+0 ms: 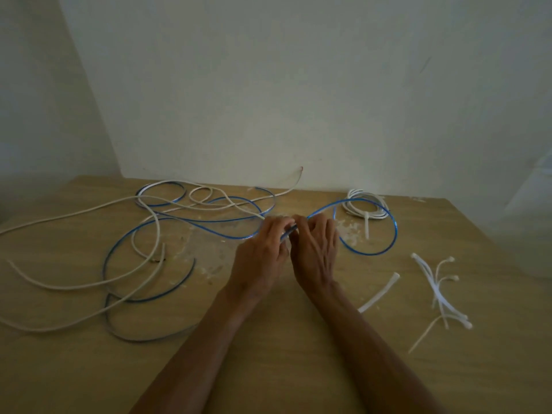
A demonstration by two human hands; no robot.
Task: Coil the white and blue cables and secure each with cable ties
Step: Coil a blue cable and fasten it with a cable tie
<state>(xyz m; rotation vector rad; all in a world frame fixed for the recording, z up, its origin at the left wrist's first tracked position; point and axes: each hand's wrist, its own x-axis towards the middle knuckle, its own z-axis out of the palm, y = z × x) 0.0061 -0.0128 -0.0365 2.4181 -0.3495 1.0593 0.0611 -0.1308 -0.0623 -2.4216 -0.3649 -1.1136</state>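
Observation:
A long blue cable (191, 225) sprawls in loose curves over the left and middle of the wooden table (268, 369). One loop of it arcs to the right of my hands. My left hand (260, 258) and my right hand (316, 249) meet at mid-table, and both pinch the blue cable where the loop crosses. Loose white cable (74, 213) lies tangled with the blue one on the left. A small white coil (366, 206) with a cable tie round it rests at the back right.
Several white cable ties (439, 291) lie in a loose pile at the right, and a single tie (379, 292) lies closer to my right forearm. A pale wall (268, 85) stands right behind the table. White crumbs dot the tabletop.

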